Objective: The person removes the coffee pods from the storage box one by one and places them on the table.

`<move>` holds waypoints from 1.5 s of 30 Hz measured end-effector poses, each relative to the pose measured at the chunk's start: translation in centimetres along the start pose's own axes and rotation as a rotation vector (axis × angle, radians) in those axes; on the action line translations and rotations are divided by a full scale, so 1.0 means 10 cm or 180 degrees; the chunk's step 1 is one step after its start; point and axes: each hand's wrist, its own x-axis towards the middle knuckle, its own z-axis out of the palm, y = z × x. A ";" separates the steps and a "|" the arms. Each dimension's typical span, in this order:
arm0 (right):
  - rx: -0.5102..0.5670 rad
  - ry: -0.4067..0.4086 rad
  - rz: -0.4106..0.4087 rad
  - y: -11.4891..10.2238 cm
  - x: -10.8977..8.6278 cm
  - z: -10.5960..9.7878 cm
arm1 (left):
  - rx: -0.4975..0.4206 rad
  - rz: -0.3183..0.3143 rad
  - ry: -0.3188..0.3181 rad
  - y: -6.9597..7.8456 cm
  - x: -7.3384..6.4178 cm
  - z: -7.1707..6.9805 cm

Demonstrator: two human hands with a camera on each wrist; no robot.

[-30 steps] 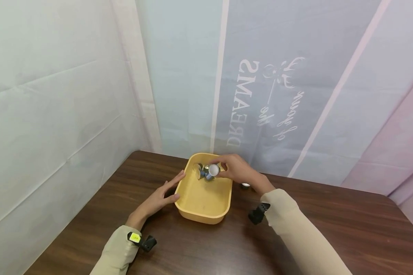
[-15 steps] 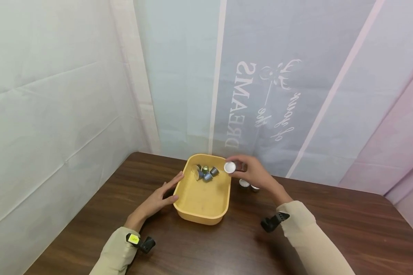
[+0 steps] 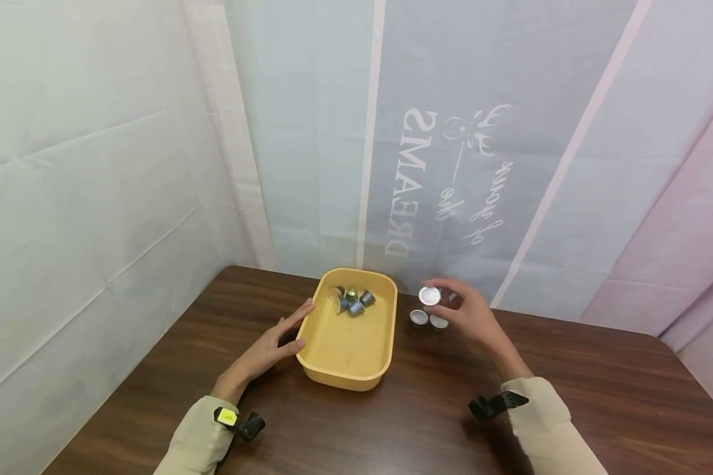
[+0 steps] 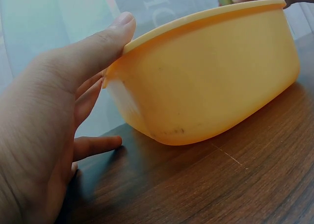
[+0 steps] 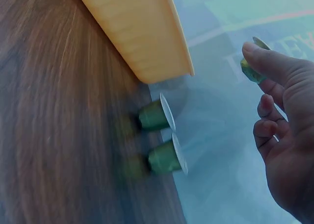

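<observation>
My right hand (image 3: 468, 315) pinches a green coffee capsule (image 5: 253, 71) with a silver lid between thumb and fingers, raised over the table to the right of the yellow basin (image 3: 347, 346). Below it, two more green coffee capsules (image 5: 156, 115) stand lid up, side by side, on the table. Inside the basin, toward its far left, lies a cluster of several capsules (image 3: 356, 307), mostly blue or dark, one green. My left hand (image 3: 269, 349) rests its extended fingers against the basin's left side, the thumb (image 4: 110, 40) at the rim.
A dark wood-grain table (image 3: 416, 422) bears everything. Behind its far edge hangs a pale curtain (image 3: 309, 132) with printed lettering, and a whitish curtain (image 3: 95, 198) borders the left side. Each wrist carries a black camera (image 3: 490, 406) on a strap.
My right hand has moved right, out from over the basin, carrying the green capsule toward the two standing ones. My left hand has stayed at the basin's side.
</observation>
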 end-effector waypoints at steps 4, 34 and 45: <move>0.0142 0.0209 0.0225 0.09 -0.13 -0.06 | 0.0011 -0.0001 0.0001 -0.01 0.00 0.01; -0.0174 0.0453 0.0790 0.57 -0.46 -0.05 | -0.0011 0.0002 0.0022 -0.03 -0.01 -0.02; -0.0318 0.0393 0.0964 0.74 -0.55 -0.02 | -0.0001 -0.0032 0.0029 -0.03 0.00 0.00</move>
